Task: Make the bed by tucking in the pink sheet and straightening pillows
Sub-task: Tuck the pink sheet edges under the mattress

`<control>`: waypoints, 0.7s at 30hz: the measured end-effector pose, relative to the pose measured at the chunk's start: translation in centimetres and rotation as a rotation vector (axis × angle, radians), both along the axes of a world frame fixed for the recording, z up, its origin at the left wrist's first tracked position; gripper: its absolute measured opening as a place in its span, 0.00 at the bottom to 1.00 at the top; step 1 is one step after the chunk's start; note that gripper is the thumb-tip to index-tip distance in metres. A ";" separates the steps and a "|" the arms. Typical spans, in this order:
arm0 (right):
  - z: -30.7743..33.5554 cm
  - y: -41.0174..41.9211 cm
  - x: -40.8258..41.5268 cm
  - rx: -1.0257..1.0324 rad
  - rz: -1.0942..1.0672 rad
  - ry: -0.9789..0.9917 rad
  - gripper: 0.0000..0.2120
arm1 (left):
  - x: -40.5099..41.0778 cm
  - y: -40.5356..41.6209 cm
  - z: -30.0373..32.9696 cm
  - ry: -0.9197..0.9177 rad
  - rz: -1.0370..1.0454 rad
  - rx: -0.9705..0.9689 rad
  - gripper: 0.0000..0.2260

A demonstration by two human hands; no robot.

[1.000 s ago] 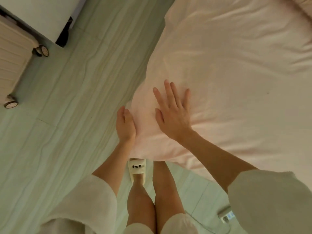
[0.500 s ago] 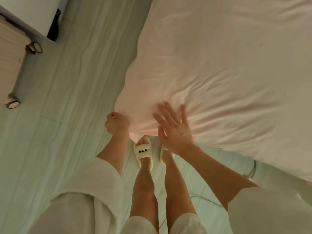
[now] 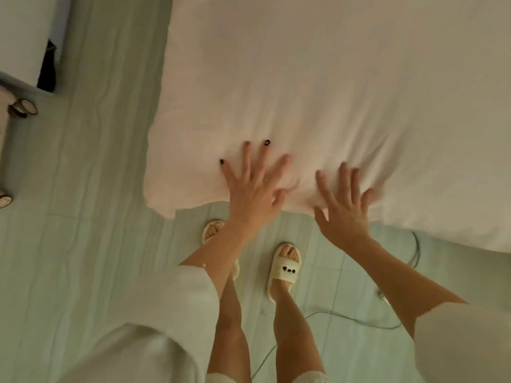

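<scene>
The pink sheet (image 3: 318, 92) covers the bed and fills the upper right of the head view. Its near edge and left corner (image 3: 160, 200) hang just above the floor. My left hand (image 3: 254, 189) lies flat on the sheet near that edge, fingers spread and straight. My right hand (image 3: 341, 208) presses flat on the sheet to its right, fingers spread, with small wrinkles fanning out around it. Neither hand holds fabric. No pillow is in view.
Pale green floor (image 3: 83, 217) runs along the left and below the bed. A grey cable (image 3: 345, 319) lies on the floor by my slippered feet (image 3: 283, 269). A suitcase on wheels (image 3: 25, 107) and white furniture (image 3: 25, 31) stand at the far left.
My left hand let go of the sheet corner it was gripping below the edge and now lies flat on top. My right hand shifted right along the edge. My view turned square to the bed.
</scene>
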State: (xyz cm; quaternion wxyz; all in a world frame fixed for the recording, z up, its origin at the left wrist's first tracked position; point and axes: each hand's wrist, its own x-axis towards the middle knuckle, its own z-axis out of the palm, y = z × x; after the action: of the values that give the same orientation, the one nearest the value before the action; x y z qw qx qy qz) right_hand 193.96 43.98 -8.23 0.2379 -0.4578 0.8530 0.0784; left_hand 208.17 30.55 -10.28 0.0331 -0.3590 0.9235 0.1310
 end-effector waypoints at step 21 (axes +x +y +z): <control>1.0 11.2 -9.2 0.092 -0.031 -0.073 0.40 | -12.1 9.6 2.5 -0.241 -0.282 -0.033 0.36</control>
State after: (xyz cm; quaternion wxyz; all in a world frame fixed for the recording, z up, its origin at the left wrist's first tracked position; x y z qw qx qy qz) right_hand 184.71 55.18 -7.20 0.2910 -0.4357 0.8462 0.0969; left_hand 196.08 40.18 -7.80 0.1554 -0.2395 0.9561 0.0658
